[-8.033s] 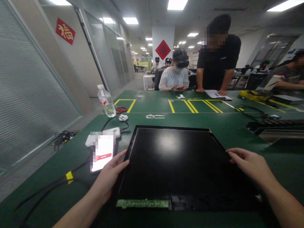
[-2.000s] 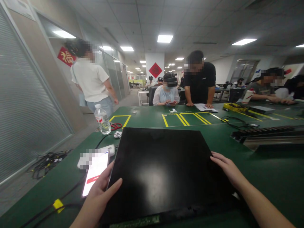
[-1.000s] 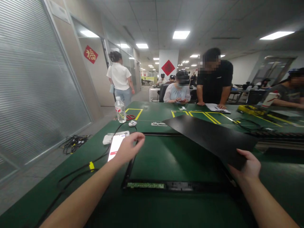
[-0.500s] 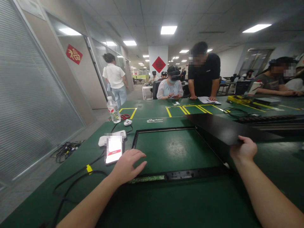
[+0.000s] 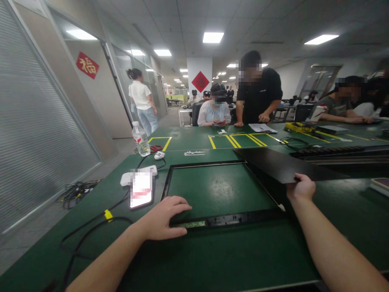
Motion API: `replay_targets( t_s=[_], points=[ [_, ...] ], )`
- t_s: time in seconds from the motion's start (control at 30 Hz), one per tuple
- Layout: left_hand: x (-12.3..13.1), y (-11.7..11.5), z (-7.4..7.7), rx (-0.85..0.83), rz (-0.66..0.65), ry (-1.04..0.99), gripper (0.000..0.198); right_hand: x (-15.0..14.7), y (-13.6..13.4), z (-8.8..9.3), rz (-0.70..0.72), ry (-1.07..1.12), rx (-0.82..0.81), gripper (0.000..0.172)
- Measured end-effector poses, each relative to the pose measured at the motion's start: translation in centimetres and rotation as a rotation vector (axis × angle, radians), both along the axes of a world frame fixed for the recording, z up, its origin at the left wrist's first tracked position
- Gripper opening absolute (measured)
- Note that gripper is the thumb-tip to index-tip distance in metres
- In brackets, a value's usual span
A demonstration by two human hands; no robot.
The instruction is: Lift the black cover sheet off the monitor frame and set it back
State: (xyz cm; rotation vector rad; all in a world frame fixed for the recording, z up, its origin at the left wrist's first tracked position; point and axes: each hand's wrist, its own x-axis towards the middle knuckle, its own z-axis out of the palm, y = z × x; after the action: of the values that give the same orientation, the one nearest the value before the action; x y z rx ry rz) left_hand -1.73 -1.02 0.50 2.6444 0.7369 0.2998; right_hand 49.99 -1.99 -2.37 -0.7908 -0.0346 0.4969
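My right hand (image 5: 302,187) grips the near edge of a thin black flat panel (image 5: 273,162), which is tilted over the right side of a black rectangular frame (image 5: 252,218). The frame lies flat on the green table, and the tabletop shows through its middle. A narrow green circuit board (image 5: 194,224) sits in its near bar, at the left end. At the near left corner of the frame is my left hand (image 5: 167,217), fingers and thumb spread apart, the thumb beside the near bar. The hand hides that corner.
Left of the frame lie a lit phone (image 5: 141,190), a white device (image 5: 126,179) and black cables (image 5: 91,227). Behind them stand a water bottle (image 5: 141,140) and red scissors (image 5: 156,148). Small white parts (image 5: 194,153) lie beyond the frame. Other people are across the table.
My left hand has come down onto the frame's near left corner, its thumb dropping beside the near bar. The right hand still holds the panel. The whole view has shifted slightly.
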Motion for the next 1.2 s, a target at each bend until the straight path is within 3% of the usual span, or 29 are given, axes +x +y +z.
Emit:
replay_targets(
  t_s=[0.1, 0.27, 0.7, 1.03, 1.2],
  points=[
    [-0.1, 0.0, 0.1, -0.035, 0.011, 0.020, 0.066, -0.3, 0.5, -0.4, -0.082, 0.007, -0.042, 0.027],
    [-0.2, -0.2, 0.4, -0.061, 0.027, 0.030, 0.070, -0.4, 1.1, -1.1, -0.051, -0.032, -0.117, 0.026],
    [0.4, -0.8, 0.6, -0.014, 0.066, 0.147, 0.035, -1.2, 0.9, -0.7, 0.021, -0.022, -0.094, 0.022],
    [0.1, -0.3, 0.1, -0.142, 0.116, 0.099, 0.045, -1.9, 0.3, 0.2, 0.104, -0.020, -0.146, 0.017],
    [-0.2, 0.2, -0.4, -0.215, 0.119, 0.035, 0.053, -1.7, 0.1, 0.6, 0.173, 0.007, -0.110, 0.026]
  ],
)
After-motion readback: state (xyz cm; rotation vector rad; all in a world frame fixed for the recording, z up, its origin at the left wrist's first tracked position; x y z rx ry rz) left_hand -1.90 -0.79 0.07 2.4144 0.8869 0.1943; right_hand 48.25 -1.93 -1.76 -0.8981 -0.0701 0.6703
